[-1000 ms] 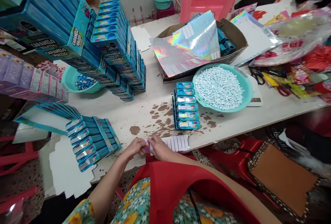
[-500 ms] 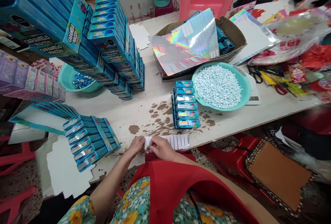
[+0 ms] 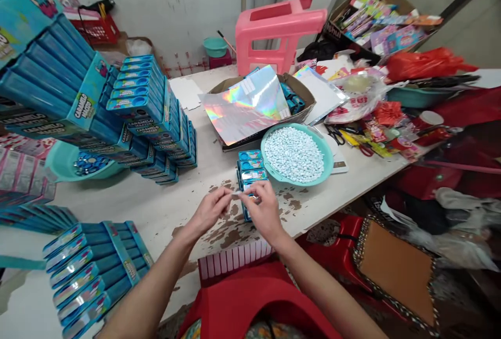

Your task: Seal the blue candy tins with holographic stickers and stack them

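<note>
A small silvery sticker (image 3: 236,193) is stretched between my two hands, above the front of a row of small blue candy boxes (image 3: 250,164). My left hand (image 3: 211,210) pinches its left end. At the other end, my right hand (image 3: 263,212) is pinched on it too, covering part of the box row. Below the hands, at the table's front edge by the red apron, lies a sheet of pale sticker strips (image 3: 235,258). Just right of the boxes stands a turquoise bowl (image 3: 329,170) filled with small pale-blue candies (image 3: 294,152).
Tall stacks of blue boxes (image 3: 151,104) rise at the left, with another packed set (image 3: 94,271) nearer me. Behind the bowl sits a cardboard carton (image 3: 309,112) under a shiny holographic sheet (image 3: 250,101). Scissors (image 3: 335,134) and wrapped goods lie right; a pink stool (image 3: 274,31) stands behind.
Both hands have risen from the sticker sheet and moved forward to the boxes, now with a small sticker between them. The view has tilted up and shifted.
</note>
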Demonstrator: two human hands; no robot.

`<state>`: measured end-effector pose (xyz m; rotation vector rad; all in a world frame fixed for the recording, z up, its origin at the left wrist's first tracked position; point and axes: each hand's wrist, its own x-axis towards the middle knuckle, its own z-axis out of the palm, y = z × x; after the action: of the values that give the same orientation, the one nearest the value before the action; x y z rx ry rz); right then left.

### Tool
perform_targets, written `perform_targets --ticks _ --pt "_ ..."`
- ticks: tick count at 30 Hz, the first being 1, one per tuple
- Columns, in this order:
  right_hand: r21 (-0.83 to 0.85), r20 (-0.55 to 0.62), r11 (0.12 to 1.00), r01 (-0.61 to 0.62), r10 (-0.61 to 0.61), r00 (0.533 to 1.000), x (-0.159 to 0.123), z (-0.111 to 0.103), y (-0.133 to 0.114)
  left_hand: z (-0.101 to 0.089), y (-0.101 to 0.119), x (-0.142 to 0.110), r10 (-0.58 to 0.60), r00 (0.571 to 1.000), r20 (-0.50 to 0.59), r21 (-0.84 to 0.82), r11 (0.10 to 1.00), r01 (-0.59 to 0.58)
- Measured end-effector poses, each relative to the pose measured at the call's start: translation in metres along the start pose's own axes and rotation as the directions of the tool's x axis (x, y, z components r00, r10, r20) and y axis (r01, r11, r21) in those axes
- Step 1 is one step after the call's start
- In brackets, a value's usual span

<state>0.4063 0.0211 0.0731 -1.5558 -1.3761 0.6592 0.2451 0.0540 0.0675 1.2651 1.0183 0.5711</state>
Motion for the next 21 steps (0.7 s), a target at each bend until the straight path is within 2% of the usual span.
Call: perform_targets --ticks 2,5,9,13,16,19,21 --pt "-0.062 -0.081 0.998 -0.002 -0.003 0.997 0.031 -0.003 0.01 -0.005 0.012 0.034 0.08 0.997 0.005 0.02 0.997 -0.08" --pt "-0.135 -0.144 0.989 -0.066 0.046 0.989 0.069 -0.003 0.028 -0.013 0.02 0.076 0.136 0.99 0.029 0.046 0.99 -0.137" --pt "-0.181 -0.159 0.972 -0.152 0.124 0.979 0.095 0.006 0.053 -0.013 0.012 0.109 0.116 0.993 0.03 0.067 0.991 -0.118" --pt "-0.144 -0.18 0.969 -0.202 0.175 0.968 0.098 0.012 0.071 -0.003 -0.006 0.119 0.036 0.998 -0.047 0.032 0.999 -0.035" --pt "-0.095 -0.198 0.961 -0.26 0.237 0.951 0.096 0.012 0.079 0.007 -0.019 0.118 -0.015 0.98 -0.198 0.222 0.973 0.06" --pt "-0.131 -0.159 0.967 -0.219 0.197 0.967 0.099 0.01 0.08 0.019 -0.03 0.113 0.099 0.929 -0.356 0.449 0.89 0.077" --pt "-0.17 -0.142 0.969 -0.178 0.154 0.978 0.103 0.009 0.077 0.025 -0.035 0.106 0.228 0.918 -0.325 0.576 0.818 0.001"
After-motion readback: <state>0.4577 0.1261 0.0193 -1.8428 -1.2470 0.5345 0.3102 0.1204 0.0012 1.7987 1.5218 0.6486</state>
